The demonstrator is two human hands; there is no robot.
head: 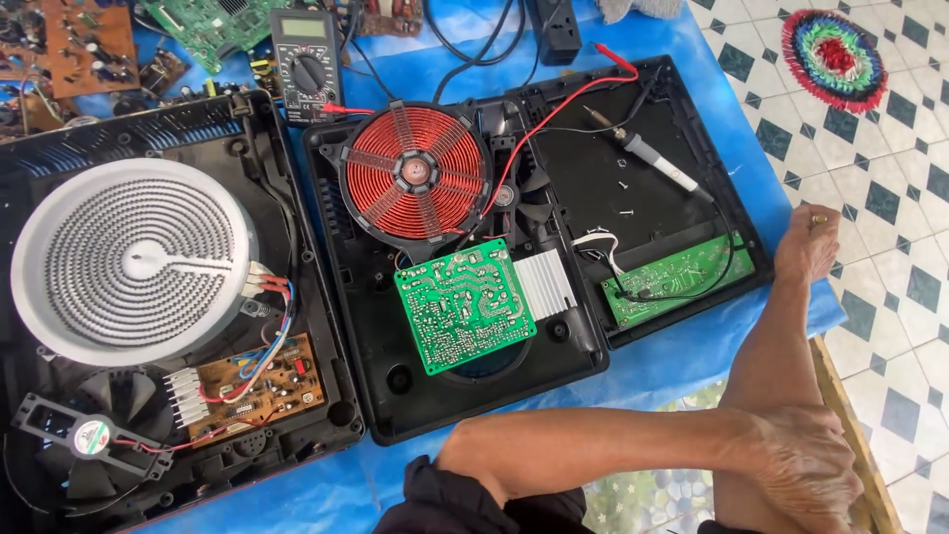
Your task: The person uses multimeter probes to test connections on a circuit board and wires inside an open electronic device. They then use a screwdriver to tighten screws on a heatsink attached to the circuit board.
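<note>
**A:** Where do we find the hands?

**B:** Our left hand (803, 473) sits at five o'clock in the view. Its fingers are loosely spread and draped over our own right forearm, pinching nothing. Our right hand (806, 242) rests at three o'clock, on the edge of the blue table cover (682, 356). Its fingers curl away from us, so we cannot tell whether they are spread or pressed together. We see no tool in it.

**A:** What lies closest to that right hand?

**B:** The narrow green control board (682, 275), just beside it at its nine o'clock, seated in the opened black cover panel (593, 158). The soldering iron (657, 163) lies on the same panel, at about ten o'clock from the hand, with its tip pointing up and left. Neither is touched.

**A:** And the rest of the bench?

**B:** At the centre we have the opened induction cooker. Its copper coil (415, 173) is at twelve o'clock. A square green circuit board (463, 305) lies solder side up below the coil, with an aluminium heat sink (546, 284) touching the board's right edge. A red probe lead (554, 114) arcs over the cooker. The multimeter (307, 64) lies at eleven o'clock. At nine o'clock a second open cooker shows a pale radiant heating element (129, 262). Below it we see a brown circuit board (259, 386) and a loose fan (89, 440).
</note>
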